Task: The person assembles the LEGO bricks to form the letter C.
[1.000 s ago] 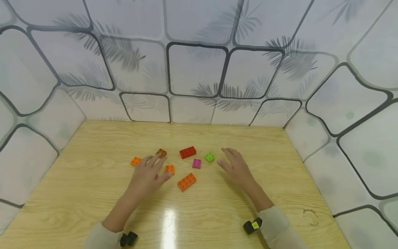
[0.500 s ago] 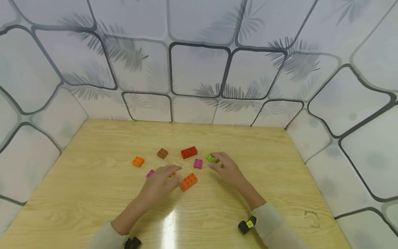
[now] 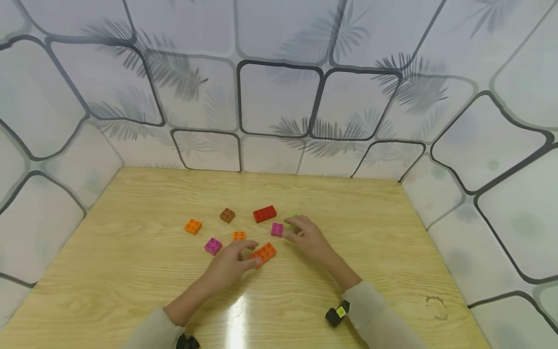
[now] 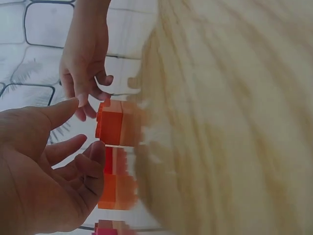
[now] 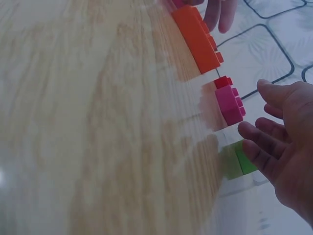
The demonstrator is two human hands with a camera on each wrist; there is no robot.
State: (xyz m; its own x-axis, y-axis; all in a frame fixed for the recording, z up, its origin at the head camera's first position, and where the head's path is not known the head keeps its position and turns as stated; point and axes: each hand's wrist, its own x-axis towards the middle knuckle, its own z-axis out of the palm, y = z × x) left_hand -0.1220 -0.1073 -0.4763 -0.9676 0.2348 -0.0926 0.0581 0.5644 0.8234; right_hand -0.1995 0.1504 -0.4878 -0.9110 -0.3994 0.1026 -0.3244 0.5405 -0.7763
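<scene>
My left hand hovers at the near left end of a long orange building brick, thumb and index finger apart. In the left wrist view that orange brick stands just beyond the loosely bent fingers, and no grip on it shows. My right hand is just right of a small magenta brick, with thumb and fingers spread. A green brick lies behind its fingers and is mostly hidden in the head view. Neither hand holds anything.
Farther back lie a red brick and a brown brick. Left of the middle are an orange brick, a second magenta brick and a small orange brick. Patterned walls enclose the wooden table.
My left hand has moved right and nearer, from over the small bricks to the long orange one, uncovering a magenta brick. My right hand has shifted left, past the green brick toward the magenta one.
</scene>
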